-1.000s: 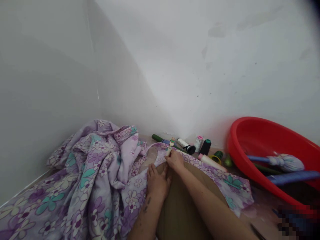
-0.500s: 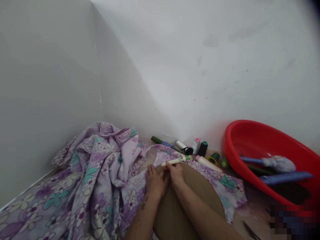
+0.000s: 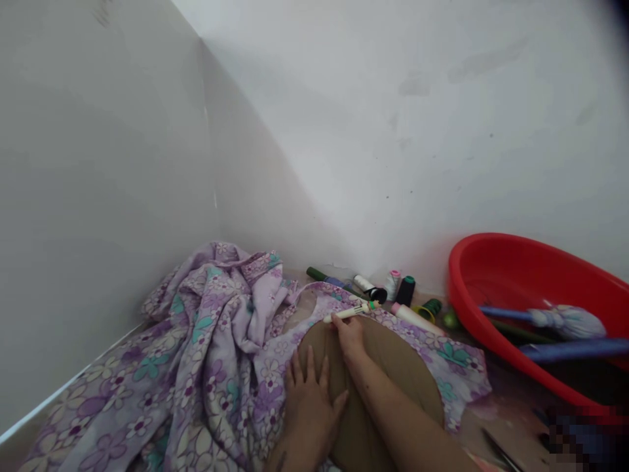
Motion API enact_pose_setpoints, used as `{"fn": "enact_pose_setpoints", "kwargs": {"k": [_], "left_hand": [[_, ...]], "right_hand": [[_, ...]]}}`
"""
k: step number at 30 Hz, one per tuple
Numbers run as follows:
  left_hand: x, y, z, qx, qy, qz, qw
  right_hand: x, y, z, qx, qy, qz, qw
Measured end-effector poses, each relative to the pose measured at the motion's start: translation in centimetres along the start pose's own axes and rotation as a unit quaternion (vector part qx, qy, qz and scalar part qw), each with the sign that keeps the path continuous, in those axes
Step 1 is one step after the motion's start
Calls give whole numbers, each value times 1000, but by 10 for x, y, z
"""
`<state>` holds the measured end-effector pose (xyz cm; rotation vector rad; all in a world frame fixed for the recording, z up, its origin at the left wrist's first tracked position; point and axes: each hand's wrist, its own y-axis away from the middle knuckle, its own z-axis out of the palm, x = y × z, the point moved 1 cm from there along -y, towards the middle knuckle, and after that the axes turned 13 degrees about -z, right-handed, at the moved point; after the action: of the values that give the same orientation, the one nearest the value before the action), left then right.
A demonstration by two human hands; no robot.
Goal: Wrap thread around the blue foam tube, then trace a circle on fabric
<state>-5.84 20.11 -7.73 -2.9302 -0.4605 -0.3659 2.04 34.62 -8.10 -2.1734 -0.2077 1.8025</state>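
Right grip [image 3: 350, 335] pinching pen [image 3: 344, 314], half hidden — left hand [image 3: 310, 410] open on tan sheet [image 3: 388, 367]

left hand [image 3: 312, 410] spread flat, right hand [image 3: 350, 335] pinched closed

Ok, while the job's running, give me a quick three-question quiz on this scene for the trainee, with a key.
1. True or false: the left hand lies flat on the tan sheet.
2. What does the right hand hold? A) scissors B) a multicolour pen C) a thread spool
3. Fill in the blank: the plastic basin by the wall is ____.

Key: 1 true; 2 B; 3 red.
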Motion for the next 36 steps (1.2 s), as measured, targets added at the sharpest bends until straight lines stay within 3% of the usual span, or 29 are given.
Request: {"fn": "enact_pose_setpoints", "kwargs": {"k": [12,20,24,27,30,36], "left_hand": [[-1,1,-1,2,-11,-2,1000],[-2,0,1,7,-1,-4,1000],[-2,0,4,18,-2,-3,1000],[-1,0,7,16,-6,-4,1000],[-1,0,6,17,-4,-2,1000],[-2,0,2,5,5,-1,1000]], "right_hand": [[-3,-1,6,-19,-3,-42,999],[-23,2,25,-159,25,-83,983],[-31,7,27,-201,76,-89,973],[-40,10,27,-240,190,-118,945],[-51,12,29,-279,310,-150,896],[-58,14,33,-310,372,-173,858]]}}
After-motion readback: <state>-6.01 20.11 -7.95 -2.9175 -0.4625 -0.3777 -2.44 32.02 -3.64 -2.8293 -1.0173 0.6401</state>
